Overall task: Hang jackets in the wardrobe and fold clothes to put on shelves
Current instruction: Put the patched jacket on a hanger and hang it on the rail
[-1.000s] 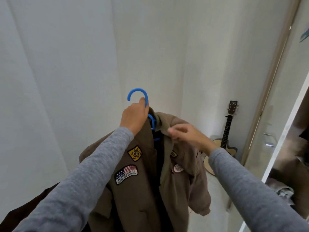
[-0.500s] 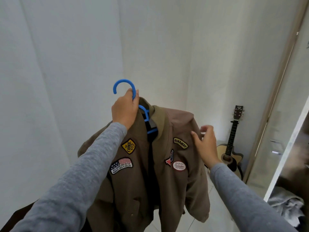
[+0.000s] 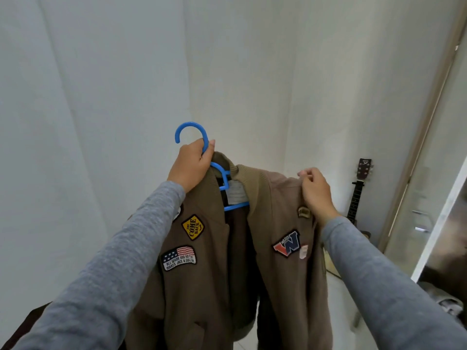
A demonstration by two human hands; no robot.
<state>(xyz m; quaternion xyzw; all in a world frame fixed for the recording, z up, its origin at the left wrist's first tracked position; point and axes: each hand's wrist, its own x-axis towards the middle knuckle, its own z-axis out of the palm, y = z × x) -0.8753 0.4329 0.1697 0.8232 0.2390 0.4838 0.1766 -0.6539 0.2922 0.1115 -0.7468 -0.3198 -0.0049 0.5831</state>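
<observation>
Jacket: the brown patch-covered jacket [image 3: 209, 286] is hanging in mid-air right in front of the person, draped on a blue hanger [image 3: 228, 184]. It's not on any rail yet, and it's well apart from the wardrobe [image 3: 436, 238] at the right edge.

Left hand: the left hand [image 3: 193, 164] is carrying the whole thing, fingers wrapping tight around the hanger's neck just under the hook.

Right hand: the right hand [image 3: 316, 190] is pinching the fabric at the top of the far shoulder, fingers closing on the cloth.

Handling: looks like thick, soft, floppy cloth, so I'm guessing it's weighing a fair bit and sagging wherever the hanger isn't backing it up. Not fragile, but it'll probably be sliding off the plastic arm if that shoulder isn't seated.

Where to grab: keep taking the weight at the hanger neck. Tug the cloth only at the shoulder seam or collar, not the patches.

What's different: half a second ago the right hand was open beside the sleeve, and now it's nipping the shoulder top. The front is also gaping wider, showing a "W" patch.

Around: a guitar [image 3: 362, 183] is leaning on the pale wall [image 3: 113, 97], and grey clothes [image 3: 447, 303] are sitting low in the wardrobe.
</observation>
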